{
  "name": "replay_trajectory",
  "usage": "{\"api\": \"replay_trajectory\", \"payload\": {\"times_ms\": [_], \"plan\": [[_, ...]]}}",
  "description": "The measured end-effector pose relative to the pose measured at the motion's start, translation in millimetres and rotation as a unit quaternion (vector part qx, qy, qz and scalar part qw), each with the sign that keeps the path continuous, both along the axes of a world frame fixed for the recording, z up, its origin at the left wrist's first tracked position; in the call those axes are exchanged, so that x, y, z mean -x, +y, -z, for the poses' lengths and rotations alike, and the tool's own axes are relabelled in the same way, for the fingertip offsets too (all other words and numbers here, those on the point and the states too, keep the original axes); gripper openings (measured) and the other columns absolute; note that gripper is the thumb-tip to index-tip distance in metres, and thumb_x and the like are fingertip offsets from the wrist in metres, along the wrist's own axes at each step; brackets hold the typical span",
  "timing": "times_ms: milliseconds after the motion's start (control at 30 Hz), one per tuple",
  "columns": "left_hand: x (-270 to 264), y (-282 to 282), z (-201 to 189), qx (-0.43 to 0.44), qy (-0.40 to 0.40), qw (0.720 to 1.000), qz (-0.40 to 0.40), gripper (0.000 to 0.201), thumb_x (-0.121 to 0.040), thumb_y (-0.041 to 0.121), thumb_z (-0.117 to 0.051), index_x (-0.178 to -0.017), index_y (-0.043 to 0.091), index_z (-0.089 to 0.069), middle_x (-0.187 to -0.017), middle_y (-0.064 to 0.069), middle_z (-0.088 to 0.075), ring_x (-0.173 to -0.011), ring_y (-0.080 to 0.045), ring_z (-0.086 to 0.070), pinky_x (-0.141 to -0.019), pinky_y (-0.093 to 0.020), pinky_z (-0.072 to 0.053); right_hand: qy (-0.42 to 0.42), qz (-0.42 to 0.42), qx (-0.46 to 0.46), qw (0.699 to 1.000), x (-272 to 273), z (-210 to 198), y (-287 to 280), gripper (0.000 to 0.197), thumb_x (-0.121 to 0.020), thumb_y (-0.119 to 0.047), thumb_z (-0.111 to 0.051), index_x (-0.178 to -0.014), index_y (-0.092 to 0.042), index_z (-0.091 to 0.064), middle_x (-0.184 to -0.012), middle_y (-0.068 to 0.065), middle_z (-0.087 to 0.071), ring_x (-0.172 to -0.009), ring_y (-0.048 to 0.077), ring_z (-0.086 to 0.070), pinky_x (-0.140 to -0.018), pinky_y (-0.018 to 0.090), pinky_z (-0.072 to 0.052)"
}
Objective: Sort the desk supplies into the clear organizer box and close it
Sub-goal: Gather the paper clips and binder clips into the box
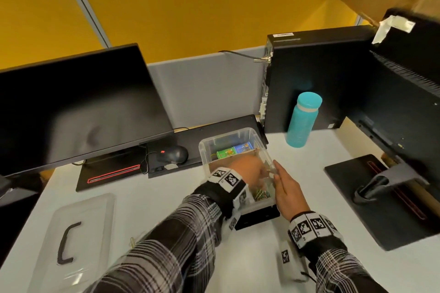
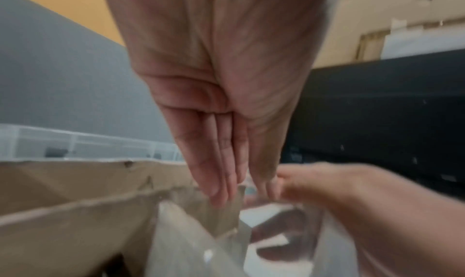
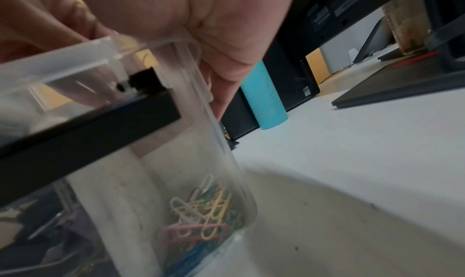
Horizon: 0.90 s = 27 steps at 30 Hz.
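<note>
The clear organizer box (image 1: 228,134) stands open mid-desk, split by a cardboard divider (image 1: 222,162). A green box (image 1: 225,152) and a blue box (image 1: 244,147) lie in its far compartment, coloured paper clips (image 1: 262,195) in the near one. My left hand (image 1: 264,171) reaches into the box, its straight fingers (image 2: 219,174) pointing down beside the right wall. My right hand (image 1: 277,169) lies flat against that wall from outside, palm on the rim (image 3: 156,42). The paper clips (image 3: 203,217) show through the wall. The clear lid (image 1: 95,216) with a black handle (image 1: 65,242) lies at the left.
A black flat object (image 1: 257,217) sits at the box's near end. Behind are a keyboard (image 1: 214,129) and mouse (image 1: 173,154) under a monitor (image 1: 71,107). A teal bottle (image 1: 302,119), a PC tower (image 1: 309,78) and a monitor stand base (image 1: 357,202) are to the right.
</note>
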<state>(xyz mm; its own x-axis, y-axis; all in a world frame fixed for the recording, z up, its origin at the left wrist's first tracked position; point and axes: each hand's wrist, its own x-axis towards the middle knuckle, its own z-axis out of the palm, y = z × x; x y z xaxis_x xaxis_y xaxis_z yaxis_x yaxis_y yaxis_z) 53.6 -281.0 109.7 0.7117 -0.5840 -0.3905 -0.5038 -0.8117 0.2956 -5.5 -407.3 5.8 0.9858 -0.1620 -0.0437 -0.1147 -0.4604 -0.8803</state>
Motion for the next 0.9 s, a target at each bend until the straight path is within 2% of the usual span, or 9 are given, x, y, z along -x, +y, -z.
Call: {"api": "replay_trajectory", "payload": {"times_ms": [133, 200, 267, 367, 500, 567, 733, 800, 900], "plan": [[-0.2, 61.3, -10.8, 0.158, -0.102, 0.976, -0.108, 0.025, -0.089, 0.033, -0.06, -0.113, 0.027, -0.067, -0.109, 0.01, -0.069, -0.093, -0.012, -0.063, -0.085, -0.032, -0.052, -0.021, 0.005, 0.152, 0.988, 9.0, -17.6, 5.7, 0.044, -0.099, -0.022, -0.037, -0.142, -0.011, -0.034, -0.142, 0.011, -0.042, -0.131, 0.027, -0.035, -0.109, 0.033, -0.027], [0.8, 103.8, -7.5, 0.209, -0.144, 0.953, -0.166, 0.021, -0.092, 0.029, -0.057, -0.111, 0.027, -0.066, -0.106, 0.009, -0.067, -0.084, -0.008, -0.062, -0.081, -0.031, -0.053, -0.078, -0.034, 0.275, 0.958, 15.0, -35.6, 18.7, 0.047, -0.095, -0.018, -0.043, -0.14, -0.01, -0.034, -0.144, 0.01, -0.039, -0.136, 0.029, -0.027, -0.113, 0.039, -0.027], [2.0, 150.5, 7.9, 0.232, -0.141, 0.93, -0.246, 0.02, -0.094, 0.024, -0.055, -0.111, 0.025, -0.065, -0.104, 0.007, -0.065, -0.077, -0.006, -0.064, -0.075, -0.028, -0.055, -0.129, -0.082, 0.3, 0.942, 19.6, -55.7, 43.5, 0.045, -0.093, -0.02, -0.044, -0.137, -0.012, -0.04, -0.142, 0.007, -0.042, -0.136, 0.026, -0.029, -0.113, 0.04, -0.029], [12.9, 218.2, 44.6, 0.142, -0.128, 0.923, -0.335, 0.02, -0.094, 0.023, -0.054, -0.111, 0.024, -0.063, -0.113, 0.001, -0.064, -0.082, -0.013, -0.066, -0.08, -0.031, -0.054, -0.142, -0.204, 0.265, 0.932, 27.9, -69.0, 97.3, 0.039, -0.094, -0.029, -0.035, -0.13, -0.017, -0.045, -0.13, 0.001, -0.048, -0.122, 0.018, -0.041, -0.102, 0.034, -0.042], [52.6, 288.1, 95.5, -0.039, -0.021, 0.931, -0.363, 0.033, -0.092, 0.026, -0.057, -0.125, 0.024, -0.052, -0.129, 0.0, -0.047, -0.096, -0.016, -0.062, -0.091, -0.028, -0.048, -0.065, -0.389, 0.301, 0.868, 39.1, -37.0, 154.7, 0.033, -0.096, -0.025, -0.036, -0.125, -0.013, -0.047, -0.123, 0.004, -0.047, -0.111, 0.02, -0.045, -0.086, 0.034, -0.048], [77.2, 307.9, 111.4, -0.052, 0.023, 0.921, -0.386, 0.039, -0.089, 0.029, -0.061, -0.125, 0.022, -0.05, -0.127, -0.001, -0.045, -0.093, -0.019, -0.063, -0.091, -0.031, -0.049, 0.045, -0.389, 0.326, 0.86, 42.5, -12.2, 165.1, 0.038, -0.095, -0.023, -0.045, -0.13, -0.012, -0.041, -0.13, 0.006, -0.04, -0.112, 0.023, -0.046, -0.088, 0.035, -0.048], [112.2, 324.0, 134.2, 0.045, 0.062, 0.895, -0.439, 0.049, -0.077, 0.032, -0.075, -0.117, 0.017, -0.05, -0.111, -0.004, -0.048, -0.086, -0.016, -0.059, -0.082, -0.028, -0.051, 0.247, -0.285, 0.269, 0.886, 49.1, 31.3, 159.1, 0.108, -0.072, -0.032, -0.078, -0.148, -0.018, -0.002, -0.148, 0.013, -0.013, -0.128, 0.029, -0.041, -0.103, 0.036, -0.042], [112.9, 319.4, 138.0, 0.087, 0.059, 0.89, -0.444, 0.045, -0.076, 0.027, -0.076, -0.113, 0.018, -0.052, -0.109, -0.003, -0.051, -0.08, -0.011, -0.057, -0.074, -0.02, -0.049, 0.263, -0.259, 0.23, 0.901, 50.7, 36.3, 162.9, 0.108, -0.072, -0.029, -0.079, -0.148, -0.02, -0.003, -0.149, 0.015, -0.011, -0.126, 0.028, -0.045, -0.103, 0.035, -0.042], [103.0, 299.2, 140.7, 0.131, 0.053, 0.903, -0.405, 0.039, -0.079, 0.023, -0.074, -0.113, 0.018, -0.055, -0.11, -0.003, -0.054, -0.081, -0.009, -0.056, -0.069, -0.012, -0.044, 0.253, -0.23, 0.188, 0.921, 48.3, 37.5, 172.0, 0.093, -0.075, -0.022, -0.077, -0.145, -0.021, -0.015, -0.138, 0.011, -0.026, -0.118, 0.025, -0.05, -0.096, 0.031, -0.045]]}}
